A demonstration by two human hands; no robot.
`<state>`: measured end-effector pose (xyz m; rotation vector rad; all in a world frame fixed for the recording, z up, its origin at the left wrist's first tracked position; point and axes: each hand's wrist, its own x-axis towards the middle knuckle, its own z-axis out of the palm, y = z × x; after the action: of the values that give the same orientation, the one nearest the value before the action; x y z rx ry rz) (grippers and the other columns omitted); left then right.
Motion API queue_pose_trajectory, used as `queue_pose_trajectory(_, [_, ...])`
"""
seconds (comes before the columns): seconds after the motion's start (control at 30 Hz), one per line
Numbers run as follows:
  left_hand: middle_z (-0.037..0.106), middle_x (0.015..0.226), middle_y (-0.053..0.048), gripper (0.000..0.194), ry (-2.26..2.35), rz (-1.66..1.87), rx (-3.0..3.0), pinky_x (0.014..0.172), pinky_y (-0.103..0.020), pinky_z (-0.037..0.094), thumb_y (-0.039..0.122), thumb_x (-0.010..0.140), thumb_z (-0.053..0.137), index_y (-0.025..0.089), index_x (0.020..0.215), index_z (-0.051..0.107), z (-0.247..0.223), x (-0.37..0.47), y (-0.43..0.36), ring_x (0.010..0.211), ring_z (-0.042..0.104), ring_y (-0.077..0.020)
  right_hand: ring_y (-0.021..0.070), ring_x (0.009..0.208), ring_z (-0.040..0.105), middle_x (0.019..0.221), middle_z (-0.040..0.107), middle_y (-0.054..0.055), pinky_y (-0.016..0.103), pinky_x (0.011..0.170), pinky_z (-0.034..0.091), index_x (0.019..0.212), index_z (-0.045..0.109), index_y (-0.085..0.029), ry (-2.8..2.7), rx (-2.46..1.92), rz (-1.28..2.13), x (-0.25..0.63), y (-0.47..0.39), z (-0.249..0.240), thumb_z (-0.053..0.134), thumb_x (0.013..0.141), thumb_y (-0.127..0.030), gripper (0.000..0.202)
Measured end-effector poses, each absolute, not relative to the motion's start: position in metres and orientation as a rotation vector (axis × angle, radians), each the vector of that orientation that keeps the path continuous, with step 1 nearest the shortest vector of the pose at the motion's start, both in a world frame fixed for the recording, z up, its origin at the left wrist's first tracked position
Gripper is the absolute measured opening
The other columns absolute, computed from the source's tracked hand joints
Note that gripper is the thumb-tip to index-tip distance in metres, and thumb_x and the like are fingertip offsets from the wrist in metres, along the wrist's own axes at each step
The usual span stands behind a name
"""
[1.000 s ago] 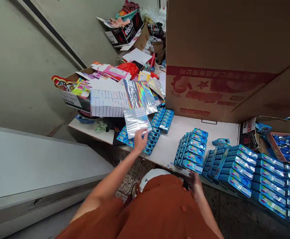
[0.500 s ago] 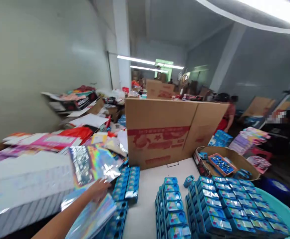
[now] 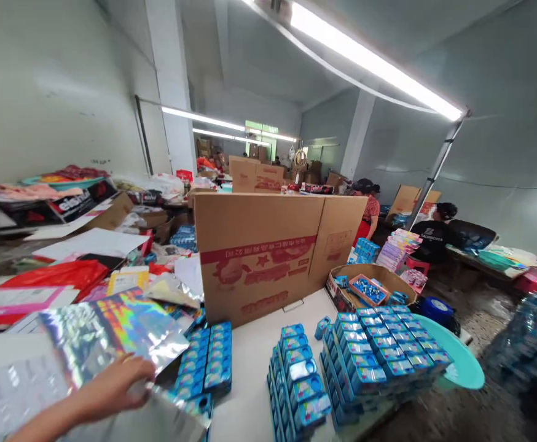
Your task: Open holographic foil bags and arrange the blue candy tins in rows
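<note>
My left hand (image 3: 123, 383) reaches in from the lower left, fingers curled and pressed together. It appears closed on a shiny silver holographic sheet (image 3: 176, 408), which spreads below and right of the fingers. Just beyond lies another rainbow-coloured holographic sheet (image 3: 133, 325) with a dark printed area. My right hand is out of view. Close to my left hand, rows of small blue boxes (image 3: 217, 353) line the left side of the white table (image 3: 245, 362). A taller stack of blue boxes (image 3: 303, 387) stands at the middle, and a larger block (image 3: 379, 350) to its right.
A big cardboard sheet (image 3: 259, 258) stands upright across the table's back. Behind the right stacks sit an open carton (image 3: 342, 273) and a turquoise basin (image 3: 469, 362). Papers and red plastic (image 3: 66, 276) crowd the left. Two people (image 3: 434, 233) are farther back.
The view has turned right, so the scene sits farther left. My left hand is lower in the picture, and the silver sheet at its fingers has shifted.
</note>
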<state>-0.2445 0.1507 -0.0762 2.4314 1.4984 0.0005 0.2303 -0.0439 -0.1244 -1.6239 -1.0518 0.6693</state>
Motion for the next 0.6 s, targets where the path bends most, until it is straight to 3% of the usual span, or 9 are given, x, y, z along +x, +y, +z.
queue_pose_trajectory(0.1, [0.07,0.085,0.003,0.025,1.329,0.115,2.424,0.091,-0.034,0.039,0.037,0.077,0.048,0.024,0.083,0.069,-0.018,-0.213,0.114,0.086,0.059,-0.0181,0.0295,0.087,0.068,0.084,0.072,0.002,0.052,0.085,0.053,0.082,0.072,-0.043,-1.373,-1.511,0.393,0.225,-0.087,-0.108,0.06,0.075,-0.035,0.016])
queue_pose_trajectory(0.17, [0.067,0.083,-0.001,0.032,1.225,0.203,2.447,0.084,-0.03,0.041,0.043,0.083,0.047,0.018,0.086,0.067,0.012,-0.193,0.097,0.082,0.057,-0.018,0.0258,0.082,0.069,0.086,0.073,0.003,0.045,0.076,0.055,0.093,0.072,-0.035,-1.692,-1.232,0.095,0.221,-0.087,-0.081,0.058,0.075,-0.021,0.027])
queue_pose_trajectory(0.23, [0.065,0.084,-0.003,0.037,1.141,0.272,2.455,0.087,-0.03,0.04,0.048,0.087,0.046,0.017,0.09,0.066,0.032,-0.177,0.085,0.086,0.056,-0.0183,0.0231,0.086,0.067,0.094,0.072,0.005,0.043,0.079,0.053,0.104,0.069,-0.028,-1.829,-1.048,-0.037,0.211,-0.065,-0.051,0.054,0.077,-0.015,0.033])
queue_pose_trajectory(0.43, [0.061,0.078,-0.004,0.031,1.06,0.228,2.383,0.071,-0.027,0.04,0.045,0.09,0.047,0.02,0.083,0.065,0.044,-0.145,0.053,0.082,0.057,-0.0206,0.0224,0.1,0.061,0.108,0.068,0.007,0.04,0.09,0.048,0.12,0.06,-0.022,-2.078,-0.768,-0.142,0.146,0.004,0.016,0.063,0.079,-0.022,0.041])
queue_pose_trajectory(0.6, [0.059,0.073,-0.003,0.026,1.138,0.225,2.379,0.069,-0.027,0.04,0.041,0.088,0.051,0.02,0.08,0.064,0.039,-0.134,0.045,0.076,0.057,-0.0198,0.0238,0.109,0.053,0.118,0.064,0.01,0.042,0.097,0.041,0.123,0.056,-0.016,-2.31,-0.83,-0.014,0.101,0.031,0.019,0.061,0.084,-0.028,0.041])
